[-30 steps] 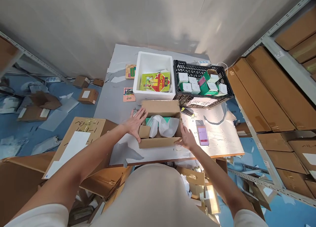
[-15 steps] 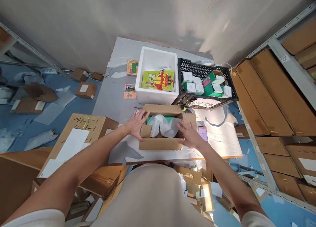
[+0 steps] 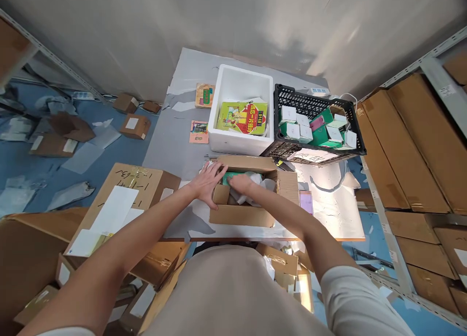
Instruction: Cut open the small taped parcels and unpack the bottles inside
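A small open cardboard box [image 3: 241, 216] lies near the table's front edge, flaps folded out. Inside are white soft wrapping [image 3: 268, 184] and a green box [image 3: 226, 177], partly covered. My left hand [image 3: 207, 184] rests over the box's left end, fingers spread, the thumb near the front wall. Reaching down into the box, my right hand [image 3: 241, 184] has its fingers curled at the green box and wrapping; its fingertips are hidden, and whatever it grips cannot be made out.
Behind stand a white foam box [image 3: 241, 143] with colourful booklets and a black crate [image 3: 279, 148] with green-and-white cartons. A phone [image 3: 306, 202] lies to the right. A larger carton [image 3: 136, 180] stands left, shelves of boxes [image 3: 404, 146] right.
My right hand has moved left from the box's right end into its inside, onto the wrapping. My left hand stays at the left end. The view has shifted slightly.
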